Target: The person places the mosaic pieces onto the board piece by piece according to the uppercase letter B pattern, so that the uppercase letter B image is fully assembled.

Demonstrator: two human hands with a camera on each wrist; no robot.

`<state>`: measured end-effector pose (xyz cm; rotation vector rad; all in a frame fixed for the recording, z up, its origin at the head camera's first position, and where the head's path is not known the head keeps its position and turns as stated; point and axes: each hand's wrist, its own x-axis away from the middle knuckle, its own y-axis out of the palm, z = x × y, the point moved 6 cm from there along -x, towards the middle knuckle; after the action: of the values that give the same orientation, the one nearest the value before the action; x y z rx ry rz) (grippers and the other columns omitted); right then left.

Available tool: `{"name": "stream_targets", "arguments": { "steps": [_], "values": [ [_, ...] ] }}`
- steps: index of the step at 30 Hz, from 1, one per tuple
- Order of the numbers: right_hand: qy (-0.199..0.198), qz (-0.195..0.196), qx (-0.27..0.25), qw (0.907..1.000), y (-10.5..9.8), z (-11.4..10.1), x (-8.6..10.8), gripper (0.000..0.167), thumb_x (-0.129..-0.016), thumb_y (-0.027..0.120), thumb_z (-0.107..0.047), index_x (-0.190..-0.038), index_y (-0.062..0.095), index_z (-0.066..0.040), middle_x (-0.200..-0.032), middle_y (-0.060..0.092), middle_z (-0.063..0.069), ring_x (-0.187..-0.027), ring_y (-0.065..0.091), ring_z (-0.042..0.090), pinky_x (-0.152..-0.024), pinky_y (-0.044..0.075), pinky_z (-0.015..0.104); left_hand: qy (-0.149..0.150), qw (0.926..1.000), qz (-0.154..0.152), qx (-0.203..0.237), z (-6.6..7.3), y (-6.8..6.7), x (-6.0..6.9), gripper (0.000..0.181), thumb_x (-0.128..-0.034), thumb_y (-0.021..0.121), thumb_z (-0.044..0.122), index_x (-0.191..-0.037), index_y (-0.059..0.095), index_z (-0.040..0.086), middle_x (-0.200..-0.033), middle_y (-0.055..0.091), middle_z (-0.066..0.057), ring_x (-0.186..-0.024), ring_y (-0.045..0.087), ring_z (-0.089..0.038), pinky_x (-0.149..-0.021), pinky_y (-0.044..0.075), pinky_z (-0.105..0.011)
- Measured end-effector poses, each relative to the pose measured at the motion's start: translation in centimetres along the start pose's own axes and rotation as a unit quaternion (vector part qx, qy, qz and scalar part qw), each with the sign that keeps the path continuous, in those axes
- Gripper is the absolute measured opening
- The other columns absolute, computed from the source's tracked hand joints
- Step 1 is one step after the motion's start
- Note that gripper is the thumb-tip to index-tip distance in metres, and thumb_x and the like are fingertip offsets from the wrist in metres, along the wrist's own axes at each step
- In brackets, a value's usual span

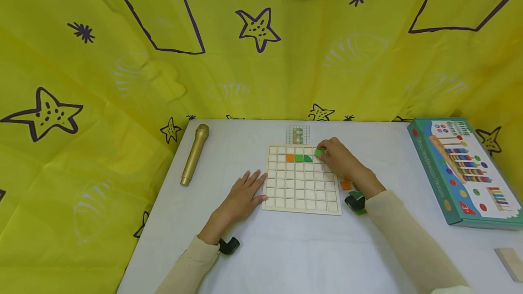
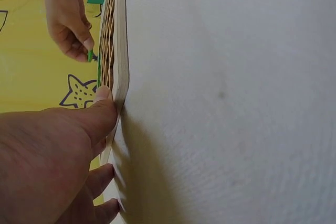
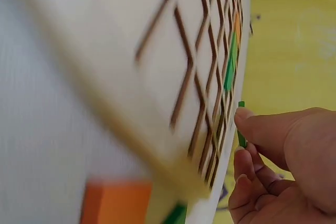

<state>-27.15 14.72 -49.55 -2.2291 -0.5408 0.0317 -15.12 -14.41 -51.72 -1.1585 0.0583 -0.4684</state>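
While small flat green tile (image 1: 319, 152) is pinched by right hand (image 1: 338, 157), cream gridded board (image 1: 300, 185) below is touched at edge by outstretched left hand (image 1: 242, 195); tile is best lowered level, orange and green tiles (image 1: 299, 158) leftward kept unbumped.

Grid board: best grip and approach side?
Probably pinch the grid board mid near edge, coming low from the person's side: it lies flat with a thin rim, that edge is unobstructed, and the left hand touches the left edge.
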Motion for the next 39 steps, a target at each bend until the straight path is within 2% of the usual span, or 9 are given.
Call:
{"name": "stream_targets", "arguments": {
  "steps": [5, 10, 13, 17, 20, 25, 35, 39],
  "values": [
    [-0.043, -0.021, 0.0, 0.9989, 2.6, -2.6, -0.7, 0.033, -0.108, 0.062, -0.014, -0.137, 0.06, 0.003, -0.133, 0.052, 0.023, -0.112, 0.058, 0.033, -0.102, 0.051, 0.052, 0.0, 1.0, 0.0, -0.001, -0.1, 0.1, -0.1, 0.07, -0.1097, 0.052, 0.047, -0.169, 0.027, 0.021, -0.177, 0.02, -0.007, -0.163, 0.011, -0.04, -0.128, 0.017, -0.063],
    [-0.071, -0.026, 0.004, 0.9972, 4.2, -4.8, -1.1, 0.03, -0.105, 0.067, -0.012, -0.132, 0.062, 0.001, -0.127, 0.057, 0.02, -0.108, 0.06, 0.03, -0.097, 0.052, 0.047, 0.003, 1.0, 0.002, -0.001, -0.1, 0.0, -0.1, 0.07, -0.1095, 0.053, 0.047, -0.169, 0.028, 0.02, -0.176, 0.021, -0.008, -0.163, 0.012, -0.04, -0.128, 0.018, -0.064],
    [-0.085, -0.023, 0.014, 0.996, 5.0, -5.6, -1.2, 0.026, -0.104, 0.068, -0.011, -0.128, 0.063, -0.001, -0.125, 0.059, 0.017, -0.111, 0.06, 0.028, -0.099, 0.053, 0.047, 0.005, 1.0, 0.002, -0.001, 0.1, -0.2, 0.0, 0.07, -0.1094, 0.053, 0.046, -0.169, 0.028, 0.02, -0.176, 0.021, -0.008, -0.163, 0.013, -0.041, -0.127, 0.019, -0.065],
    [-0.099, -0.018, 0.027, 0.9946, 5.6, -6.3, -1.1, 0.015, -0.104, 0.068, -0.008, -0.117, 0.066, -0.002, -0.119, 0.06, 0.013, -0.107, 0.06, 0.026, -0.096, 0.054, 0.043, 0.009, 0.9999, 0.005, -0.002, 0.3, -0.3, 0.1, 0.069, -0.1096, 0.054, 0.045, -0.169, 0.029, 0.019, -0.176, 0.022, -0.009, -0.162, 0.014, -0.042, -0.127, 0.02, -0.065],
    [-0.106, -0.016, 0.036, 0.9935, 5.8, -6.9, -0.6, 0.009, -0.104, 0.066, -0.005, -0.112, 0.067, -0.003, -0.114, 0.058, 0.011, -0.102, 0.059, 0.024, -0.094, 0.055, 0.041, 0.011, 0.9999, 0.006, 0.002, 0.4, -0.4, 0.2, 0.069, -0.1096, 0.054, 0.044, -0.168, 0.03, 0.018, -0.175, 0.023, -0.01, -0.162, 0.015, -0.043, -0.127, 0.02, -0.065],
    [-0.113, -0.015, 0.056, 0.9919, 5.9, -7.6, -0.1, 0.012, -0.103, 0.066, -0.004, -0.115, 0.068, -0.004, -0.113, 0.06, 0.01, -0.104, 0.06, 0.025, -0.097, 0.054, 0.043, 0.009, 0.9999, 0.006, 0.001, 0.2, -0.3, 0.3, 0.069, -0.1098, 0.053, 0.045, -0.169, 0.028, 0.019, -0.176, 0.022, -0.01, -0.162, 0.014, -0.043, -0.127, 0.019, -0.065],
    [-0.152, 0.014, 0.087, 0.9844, 5.7, -7.4, 0.3, 0.015, -0.101, 0.071, -0.004, -0.116, 0.071, -0.004, -0.114, 0.065, 0.01, -0.109, 0.063, 0.028, -0.098, 0.055, 0.044, 0.01, 0.9999, 0.009, -0.001, 0.2, -0.3, 0.3, 0.069, -0.1098, 0.053, 0.045, -0.169, 0.028, 0.019, -0.176, 0.022, -0.01, -0.162, 0.014, -0.043, -0.127, 0.019, -0.065],
    [-0.151, 0.018, 0.09, 0.9843, 5.4, -6.9, 0.5, 0.016, -0.102, 0.07, -0.008, -0.118, 0.074, -0.006, -0.117, 0.062, 0.01, -0.107, 0.062, 0.027, -0.096, 0.055, 0.045, 0.01, 0.9999, 0.01, -0.001, 0.2, -0.3, 0.2, 0.07, -0.1098, 0.053, 0.045, -0.169, 0.028, 0.019, -0.176, 0.022, -0.009, -0.162, 0.014, -0.042, -0.128, 0.019, -0.064]
  ]
}}
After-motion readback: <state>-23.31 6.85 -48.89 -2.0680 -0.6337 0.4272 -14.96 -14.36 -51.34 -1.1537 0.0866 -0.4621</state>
